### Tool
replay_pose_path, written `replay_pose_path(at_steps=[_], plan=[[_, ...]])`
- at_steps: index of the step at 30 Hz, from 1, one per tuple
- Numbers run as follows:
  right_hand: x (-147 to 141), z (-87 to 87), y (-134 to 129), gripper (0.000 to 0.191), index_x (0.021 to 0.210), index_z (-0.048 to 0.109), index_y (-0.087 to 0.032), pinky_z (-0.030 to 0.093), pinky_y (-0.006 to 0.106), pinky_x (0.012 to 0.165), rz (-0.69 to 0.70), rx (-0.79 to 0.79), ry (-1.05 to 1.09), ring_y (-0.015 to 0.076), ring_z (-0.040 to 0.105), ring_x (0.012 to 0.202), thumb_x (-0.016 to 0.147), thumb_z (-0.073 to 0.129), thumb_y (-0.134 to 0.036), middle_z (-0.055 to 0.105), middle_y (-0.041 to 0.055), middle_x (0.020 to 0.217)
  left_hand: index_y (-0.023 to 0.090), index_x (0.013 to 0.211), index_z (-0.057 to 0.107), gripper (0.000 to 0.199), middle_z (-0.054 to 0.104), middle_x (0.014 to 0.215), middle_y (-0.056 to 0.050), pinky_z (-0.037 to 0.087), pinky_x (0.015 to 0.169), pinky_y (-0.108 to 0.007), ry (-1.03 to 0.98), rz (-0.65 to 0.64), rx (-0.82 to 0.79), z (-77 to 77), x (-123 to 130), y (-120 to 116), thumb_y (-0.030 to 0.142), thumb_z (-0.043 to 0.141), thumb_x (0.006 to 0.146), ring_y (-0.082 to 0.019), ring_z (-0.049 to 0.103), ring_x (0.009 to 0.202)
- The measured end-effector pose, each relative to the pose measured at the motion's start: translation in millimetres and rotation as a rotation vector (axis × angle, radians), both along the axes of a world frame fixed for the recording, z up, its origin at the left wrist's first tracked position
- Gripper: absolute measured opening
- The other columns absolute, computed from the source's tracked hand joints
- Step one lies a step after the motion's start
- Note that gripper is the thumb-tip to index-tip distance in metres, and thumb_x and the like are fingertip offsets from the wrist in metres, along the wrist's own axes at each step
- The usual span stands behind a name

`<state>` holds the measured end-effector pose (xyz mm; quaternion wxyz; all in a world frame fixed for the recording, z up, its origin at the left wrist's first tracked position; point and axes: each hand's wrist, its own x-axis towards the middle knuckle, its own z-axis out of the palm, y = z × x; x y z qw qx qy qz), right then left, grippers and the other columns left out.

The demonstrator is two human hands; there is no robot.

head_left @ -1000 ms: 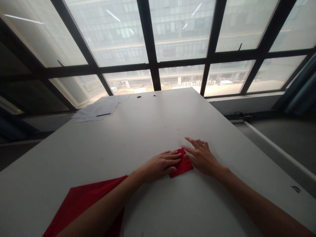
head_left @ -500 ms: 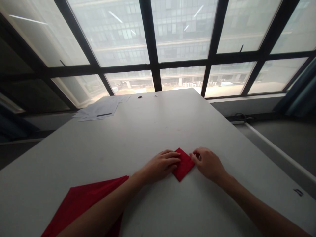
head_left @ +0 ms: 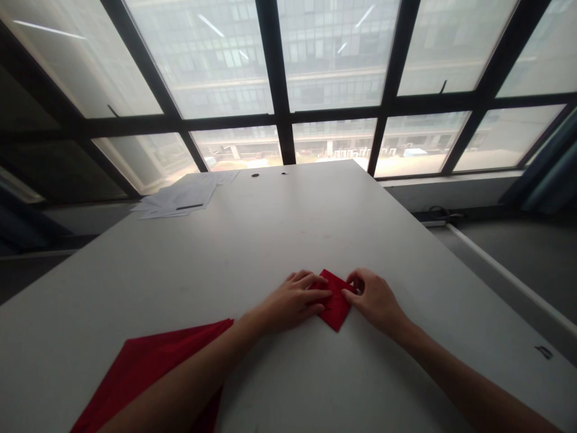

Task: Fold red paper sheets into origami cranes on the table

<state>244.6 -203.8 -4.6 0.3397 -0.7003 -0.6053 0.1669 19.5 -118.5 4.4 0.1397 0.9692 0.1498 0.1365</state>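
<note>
A small folded red paper (head_left: 334, 308), roughly diamond-shaped, lies on the white table (head_left: 270, 240) between my hands. My left hand (head_left: 300, 299) rests on its left part, fingers stretched out over the surface. At the right corner, my right hand (head_left: 372, 299) pinches the paper between thumb and fingers. That corner is partly hidden by the fingers. Larger red paper (head_left: 153, 361) is spread at the lower left, partly covered by my left forearm.
Loose white papers (head_left: 180, 195) with a dark strip (head_left: 189, 207) on them lie at the far left. Cable holes (head_left: 255, 175) sit near the far table edge. Large windows stand beyond. A small dark mark (head_left: 544, 352) is at the right table edge.
My right thumb and fingers have closed on the paper's right corner. The small paper has turned slightly, its near corner shifting right. My left hand has stayed nearly in place.
</note>
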Motion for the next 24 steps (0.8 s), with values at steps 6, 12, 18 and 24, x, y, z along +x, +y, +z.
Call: replay_pose_path(at_steps=[6, 12, 18, 24], plan=[[-10.4, -0.5, -3.5, 0.009, 0.085, 0.062, -0.021, 0.047, 0.031, 0.078, 0.16, 0.136, -0.042, 0.0188, 0.06, 0.084, 0.082, 0.058, -0.014, 0.066, 0.004, 0.089, 0.032, 0.132, 0.059, 0.036, 0.059, 0.132, -0.007, 0.037, 0.107, -0.041, -0.011, -0.009, -0.003, -1.8, 0.0, 0.7, 0.039, 0.053, 0.098, -0.025, 0.049, 0.121], [-18.0, 6.5, -10.1, 0.012, 0.094, 0.071, -0.025, 0.043, 0.037, 0.093, 0.34, 0.13, -0.242, 0.0208, 0.057, 0.1, 0.092, 0.059, -0.028, 0.068, 0.0039, 0.104, 0.028, 0.127, 0.057, 0.033, 0.063, 0.125, -0.006, 0.039, 0.105, -0.039, -0.038, 0.041, -0.07, 0.8, 2.7, -1.6, 0.04, 0.056, 0.096, -0.023, 0.051, 0.119], [-14.0, 8.2, -10.4, 0.025, 0.093, 0.075, -0.027, 0.041, 0.038, 0.095, 0.415, 0.119, -0.208, 0.0204, 0.058, 0.101, 0.098, 0.05, -0.028, 0.071, 0.0019, 0.105, 0.034, 0.142, 0.047, 0.045, 0.061, 0.125, -0.006, 0.038, 0.107, -0.039, -0.017, 0.028, -0.045, 0.9, 1.4, -2.0, 0.035, 0.054, 0.098, -0.023, 0.051, 0.117], [-0.8, 6.7, 0.9, 0.034, 0.101, 0.074, -0.025, 0.043, 0.036, 0.096, 0.35, 0.163, -0.104, 0.0206, 0.06, 0.101, 0.101, 0.041, -0.03, 0.072, 0.0048, 0.107, 0.035, 0.141, 0.051, 0.043, 0.055, 0.133, -0.006, 0.037, 0.109, -0.042, -0.008, 0.022, 0.005, -3.2, 0.5, 0.8, 0.037, 0.054, 0.098, -0.025, 0.048, 0.122]])
